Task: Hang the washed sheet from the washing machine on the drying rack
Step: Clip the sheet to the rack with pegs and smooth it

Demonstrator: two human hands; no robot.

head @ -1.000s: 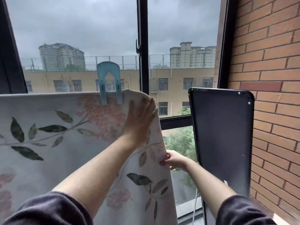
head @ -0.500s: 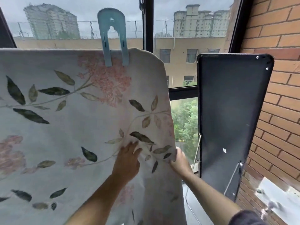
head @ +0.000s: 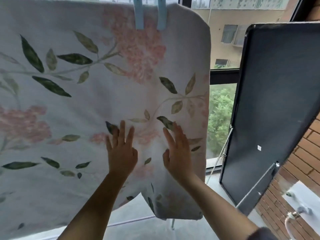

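A white sheet printed with pink flowers and green leaves hangs in front of me, filling the left and middle of the view. A light blue clip pins its top edge near the right corner. My left hand lies flat on the cloth with fingers spread. My right hand rests flat on it too, a little to the right, close to the sheet's right edge. Neither hand grips the fabric. A thin rail of the drying rack shows below the sheet's hem.
A dark flat panel leans upright at the right against a brick wall. Behind the sheet is a window with a black frame; trees and buildings lie outside. A white hose fitting sits at the lower right.
My left hand slid down from the sheet's top to its lower part. My right hand let go of the sheet's edge and now lies flat on the cloth. The view tilted downward.
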